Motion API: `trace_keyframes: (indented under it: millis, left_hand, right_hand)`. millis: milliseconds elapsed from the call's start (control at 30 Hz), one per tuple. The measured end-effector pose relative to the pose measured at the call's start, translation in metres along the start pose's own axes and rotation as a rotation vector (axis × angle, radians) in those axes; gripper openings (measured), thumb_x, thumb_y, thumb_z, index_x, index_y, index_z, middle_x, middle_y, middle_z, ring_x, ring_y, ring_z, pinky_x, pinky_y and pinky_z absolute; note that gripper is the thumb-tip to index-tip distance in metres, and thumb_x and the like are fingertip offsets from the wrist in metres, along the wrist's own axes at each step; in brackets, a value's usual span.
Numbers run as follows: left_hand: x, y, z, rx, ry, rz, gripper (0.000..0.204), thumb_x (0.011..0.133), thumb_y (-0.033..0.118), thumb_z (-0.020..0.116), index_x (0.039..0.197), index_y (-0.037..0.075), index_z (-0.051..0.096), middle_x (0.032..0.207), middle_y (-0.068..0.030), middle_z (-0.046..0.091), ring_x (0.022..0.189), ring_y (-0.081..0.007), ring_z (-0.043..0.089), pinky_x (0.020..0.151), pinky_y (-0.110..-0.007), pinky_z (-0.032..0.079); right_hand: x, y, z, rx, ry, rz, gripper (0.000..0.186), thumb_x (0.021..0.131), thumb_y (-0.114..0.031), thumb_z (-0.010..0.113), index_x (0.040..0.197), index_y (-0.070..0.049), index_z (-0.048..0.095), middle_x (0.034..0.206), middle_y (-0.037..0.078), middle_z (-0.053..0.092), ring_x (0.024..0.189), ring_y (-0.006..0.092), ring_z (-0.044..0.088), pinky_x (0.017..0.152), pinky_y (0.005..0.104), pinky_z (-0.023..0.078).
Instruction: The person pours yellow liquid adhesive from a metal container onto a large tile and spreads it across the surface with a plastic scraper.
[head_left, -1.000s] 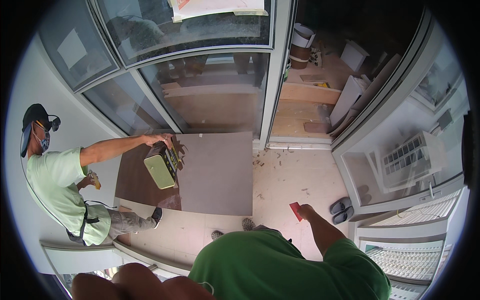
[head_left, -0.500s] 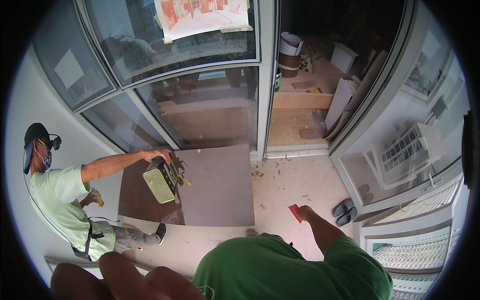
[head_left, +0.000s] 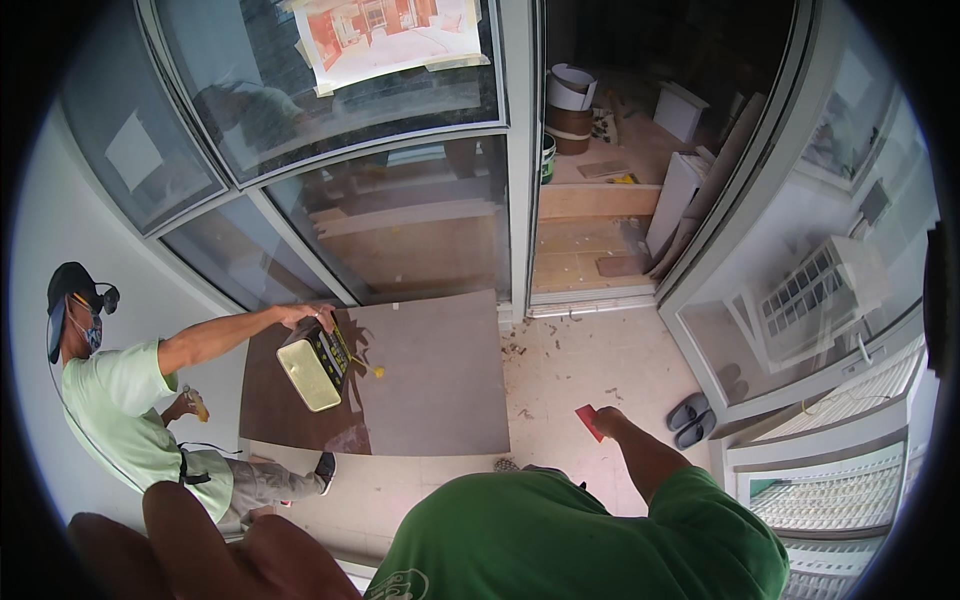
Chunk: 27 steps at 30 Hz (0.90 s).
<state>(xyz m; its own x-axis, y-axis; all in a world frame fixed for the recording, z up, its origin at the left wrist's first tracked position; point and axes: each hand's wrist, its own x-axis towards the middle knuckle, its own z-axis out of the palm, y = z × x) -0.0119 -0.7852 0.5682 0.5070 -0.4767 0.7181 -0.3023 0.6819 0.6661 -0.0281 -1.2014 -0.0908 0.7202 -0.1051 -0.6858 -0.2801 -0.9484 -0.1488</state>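
Observation:
My right hand [head_left: 606,421] is closed round a flat red scraper [head_left: 589,422], held over the tiled floor to the right of a large brown sheet [head_left: 430,390]. My left hand [head_left: 205,540] looms very close at the lower left, fingers raised and apart; nothing shows in it, though its lower part is cut off. At the left, a co-worker's hand [head_left: 308,317] grips a tilted rectangular tin [head_left: 310,375] above the sheet. A yellow strand hangs beside the tin. The co-worker's other hand [head_left: 180,405] holds a small yellowish thing [head_left: 200,408].
Debris bits [head_left: 515,350] lie on the floor right of the sheet. Grey slippers [head_left: 690,420] stand by the open glass door [head_left: 740,350]. Through the doorway are a brown and white drum [head_left: 570,110] and loose boards [head_left: 672,205]. Tall window panes [head_left: 400,220] rise behind the sheet.
The co-worker's tin has moved slightly left in the picture. My left hand has shifted left and up. The red scraper stays in nearly the same place.

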Motion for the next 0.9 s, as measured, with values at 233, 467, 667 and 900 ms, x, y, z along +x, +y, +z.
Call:
trace_keyframes:
  millis: [233, 467, 667, 900]
  left_hand:
    - [-0.081, -0.074, -0.106, 0.563, 0.198, -0.275, 0.04, 0.074, 0.032, 0.07, 0.105, 0.007, 0.066, 0.15, -0.0202, 0.041, 0.123, -0.0253, 0.048, 0.104, -0.041, 0.04]
    - [-0.378, -0.154, -0.181, 0.531, 1.103, -1.04, 0.027, 0.086, 0.015, 0.059, 0.111, 0.007, 0.066, 0.104, -0.0027, 0.067, 0.097, -0.0168, 0.064, 0.084, -0.032, 0.047]
    - [-0.549, -0.173, -0.151, 0.587, 1.351, -1.558, 0.023, 0.087, 0.02, 0.062, 0.106, 0.008, 0.066, 0.103, -0.004, 0.068, 0.093, -0.0178, 0.066, 0.077, -0.037, 0.049]
    - [-0.597, -0.192, -0.142, 0.728, 0.97, -1.867, 0.024, 0.089, 0.021, 0.062, 0.109, 0.009, 0.067, 0.104, -0.0059, 0.07, 0.094, -0.0203, 0.067, 0.078, -0.038, 0.052]
  right_hand:
    - [-0.03, 0.012, -0.001, 0.162, -0.01, 0.15, 0.03, 0.091, -0.024, 0.052, 0.098, -0.005, 0.075, 0.106, 0.018, 0.073, 0.098, 0.033, 0.071, 0.086, 0.0432, 0.055]
    - [-0.025, 0.004, 0.02, 0.19, -0.024, 0.121, 0.031, 0.087, -0.026, 0.051, 0.095, -0.006, 0.074, 0.089, 0.016, 0.074, 0.079, 0.0301, 0.073, 0.07, 0.043, 0.056]
    - [-0.008, 0.012, 0.033, 0.112, -0.055, 0.081, 0.029, 0.087, -0.023, 0.052, 0.094, -0.006, 0.075, 0.087, 0.016, 0.074, 0.078, 0.0297, 0.073, 0.07, 0.0425, 0.057]
    - [0.004, 0.014, 0.029, 0.08, 0.023, -0.006, 0.03, 0.089, -0.027, 0.054, 0.094, -0.006, 0.074, 0.093, 0.017, 0.074, 0.087, 0.0321, 0.072, 0.075, 0.0448, 0.056]
